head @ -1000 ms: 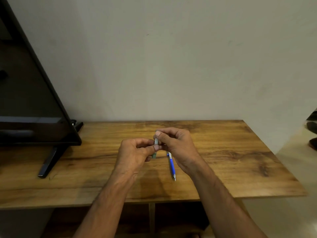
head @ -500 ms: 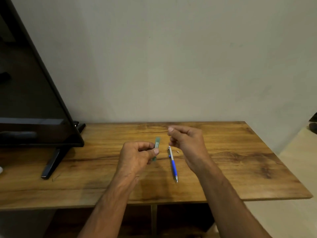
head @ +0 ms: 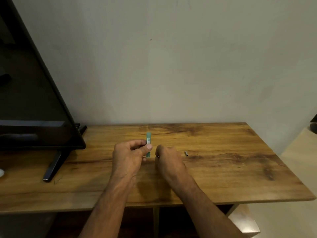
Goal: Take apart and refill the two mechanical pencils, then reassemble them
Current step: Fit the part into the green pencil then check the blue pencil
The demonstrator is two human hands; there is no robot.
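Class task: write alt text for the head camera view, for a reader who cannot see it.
A person's left hand pinches a slim green tube upright above a wooden table, while the right hand is curled beside it. A small metal part lies on the table right of both hands.

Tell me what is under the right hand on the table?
The right hand lies curled over the wooden table. Only a small dark bit shows at its fingers; anything beneath is covered.

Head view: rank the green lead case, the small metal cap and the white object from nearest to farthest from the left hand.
1. Green lead case: pinched in the left hand itself.
2. Small metal cap: on the table, past the right hand.
3. White object: at the picture's far left edge.
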